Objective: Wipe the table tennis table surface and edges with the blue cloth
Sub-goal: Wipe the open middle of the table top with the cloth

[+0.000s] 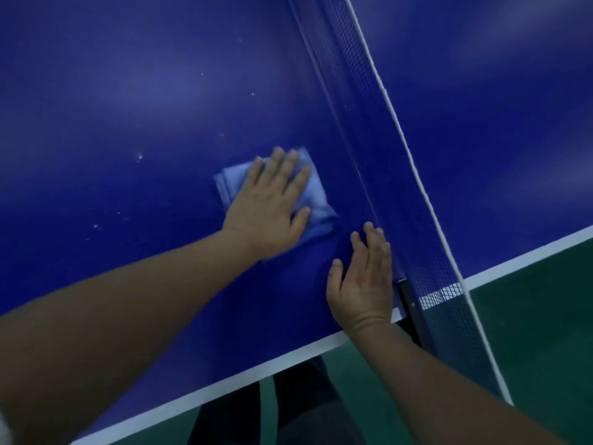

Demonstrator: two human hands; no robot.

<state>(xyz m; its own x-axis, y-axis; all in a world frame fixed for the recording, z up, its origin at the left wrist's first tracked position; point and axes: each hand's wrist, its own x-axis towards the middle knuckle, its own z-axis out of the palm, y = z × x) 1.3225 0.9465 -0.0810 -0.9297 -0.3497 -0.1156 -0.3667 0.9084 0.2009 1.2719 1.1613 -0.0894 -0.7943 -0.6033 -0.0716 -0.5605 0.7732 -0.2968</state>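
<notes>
The blue cloth point(318, 200) is pressed flat onto the table tennis table point(128, 107) by the left hand point(272, 200), its fingers straight and nothing gripped. At the cloth's 5 o'clock, the right hand point(362, 281) is laid open on the surface, just beside the net point(356, 101).

Your left hand point(269, 207) lies flat on the cloth point(317, 203), which sits on the table point(128, 91) near the net point(388, 175). Your right hand point(362, 284) rests on the table at four o'clock from the cloth, just beside the net's foot. The net runs from twelve o'clock down to five o'clock. Its post point(407, 300) stands at the table's edge, just right of your right wrist. The floor point(545, 332) lies beyond that edge, toward five o'clock.
</notes>
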